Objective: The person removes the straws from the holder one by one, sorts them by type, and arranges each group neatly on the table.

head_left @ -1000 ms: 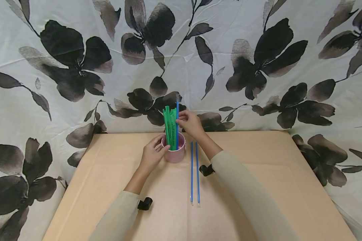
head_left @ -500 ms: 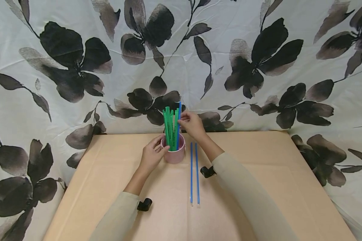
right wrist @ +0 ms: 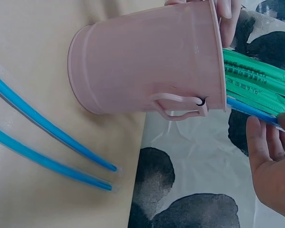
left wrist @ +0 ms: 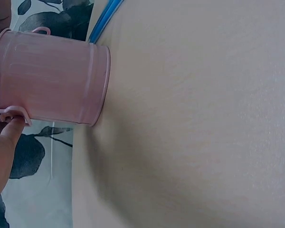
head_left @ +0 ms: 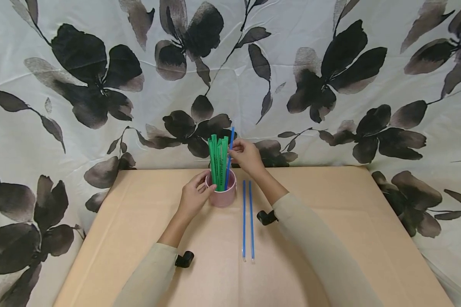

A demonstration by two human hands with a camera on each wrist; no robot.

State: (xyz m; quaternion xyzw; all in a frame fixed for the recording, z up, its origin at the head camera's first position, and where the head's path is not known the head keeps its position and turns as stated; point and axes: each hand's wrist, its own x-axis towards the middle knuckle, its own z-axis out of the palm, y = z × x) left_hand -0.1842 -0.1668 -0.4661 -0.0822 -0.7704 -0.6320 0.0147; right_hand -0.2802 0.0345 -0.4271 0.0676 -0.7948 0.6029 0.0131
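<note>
A small pink metal bucket [head_left: 223,199] with side handles stands near the table's far edge. Green paper-wrapped straws [head_left: 217,160] with dark print rise out of it in a bundle. My left hand [head_left: 192,196] grips the bucket at its left rim; in the left wrist view a finger touches one handle [left wrist: 15,113]. With thumb and fingers my right hand [head_left: 247,157] pinches a blue straw [right wrist: 251,110], whose lower end is inside the bucket beside the green ones. This straw leans slightly right. Its bottom tip is hidden by the bucket wall.
Two more blue straws, a left one [head_left: 243,221] and a right one [head_left: 251,221], lie side by side on the tan table [head_left: 315,247], right of the bucket. Behind the table hangs a white cloth [head_left: 265,106] with dark flowers.
The blue straw's top has tilted a little to the right, and my right hand has shifted right with it. My left hand has stayed on the bucket.
</note>
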